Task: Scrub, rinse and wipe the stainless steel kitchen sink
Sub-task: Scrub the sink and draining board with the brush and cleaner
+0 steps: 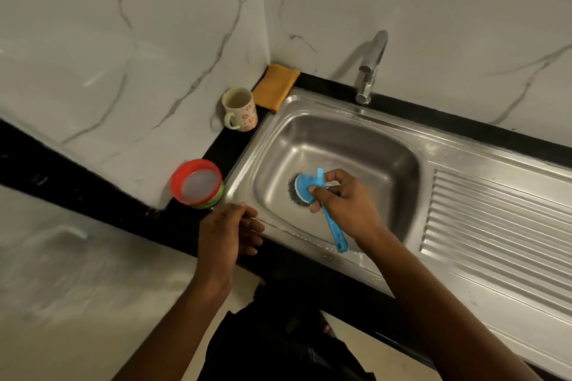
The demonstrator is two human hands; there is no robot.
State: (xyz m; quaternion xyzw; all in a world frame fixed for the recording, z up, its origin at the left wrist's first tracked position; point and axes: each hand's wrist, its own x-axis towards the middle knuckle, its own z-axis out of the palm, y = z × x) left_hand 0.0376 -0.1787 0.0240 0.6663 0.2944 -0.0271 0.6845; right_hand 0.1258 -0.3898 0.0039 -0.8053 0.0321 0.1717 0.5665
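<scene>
we find the blue-handled scrubber (305, 185) in the middle of the frame, down inside the basin of the stainless steel sink (340, 139). its round blue head, with a dark wire pad under it, sits over the drain area at the bottom of the basin. the right hand (343, 198) lies just right of that head and grasps the scrubber low on its neck, fingers curled round it and thumb on top. the handle runs out beneath the hand, and its end points toward the lower rim of the sink. the left hand (227, 230) is at lower left of centre, over the sink's near left corner where steel meets the black counter (93, 192). its fingers are loosely bent and hold nothing, and we cannot tell whether it touches the rim. it is well apart from the scrubber. counting, we have two hands, one scrubber and one sink with a single basin. there is one ribbed drainboard (495, 226) to the right of the basin and one tap (370, 68) above it. one flowered mug (240, 108) stands upright on the counter at upper left of the basin. one folded orange cloth (276, 86) lies just beside the mug in the corner. one red-rimmed round container (196, 184), with green showing below it, sits left of the sink.
</scene>
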